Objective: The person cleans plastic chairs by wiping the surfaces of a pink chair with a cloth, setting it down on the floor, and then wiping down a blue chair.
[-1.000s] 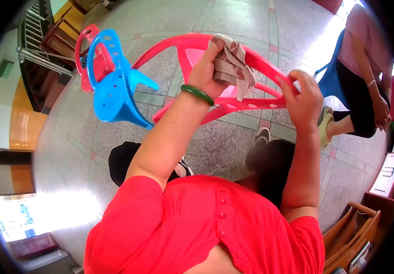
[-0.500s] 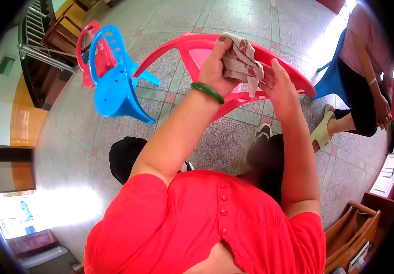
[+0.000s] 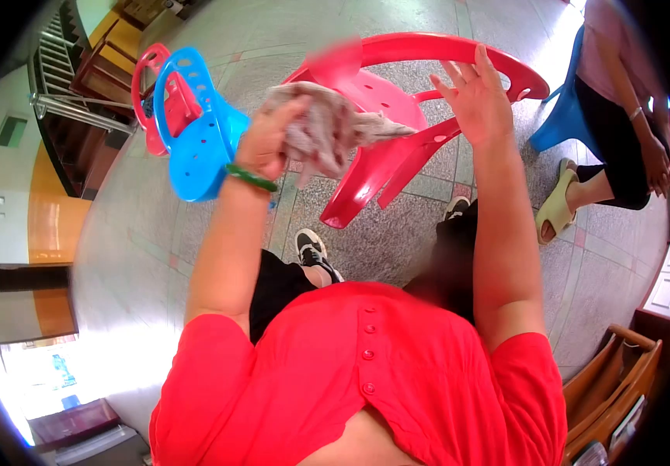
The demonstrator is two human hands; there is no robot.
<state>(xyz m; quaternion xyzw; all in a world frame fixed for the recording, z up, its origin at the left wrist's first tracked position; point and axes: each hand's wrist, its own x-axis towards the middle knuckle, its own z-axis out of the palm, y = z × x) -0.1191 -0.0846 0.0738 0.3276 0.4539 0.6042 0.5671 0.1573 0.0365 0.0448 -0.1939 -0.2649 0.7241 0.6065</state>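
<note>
A crumpled greyish cloth point(image 3: 323, 132) with reddish-brown patches is gripped in my left hand point(image 3: 267, 140), which has a green bangle at its wrist. The cloth is blurred and its end trails to the right, in front of a red plastic chair point(image 3: 385, 97). That chair's curved back rail runs along the top, and its legs point down toward me. My right hand point(image 3: 481, 101) is spread with fingers apart at the right part of the rail; whether it touches the rail is unclear.
A blue chair point(image 3: 199, 151) and another red chair point(image 3: 165, 116) stand at the left. At the right a person point(image 3: 622, 101) sits on a blue chair point(image 3: 564, 128), with pale green slippers on. A wooden rack point(image 3: 610, 388) is at the lower right, stairs point(image 3: 59, 101) at the upper left.
My left hand and the cloth have moved left, away from my right hand. My right hand has risen and opened wider. The red chair has turned, and its seat now shows more.
</note>
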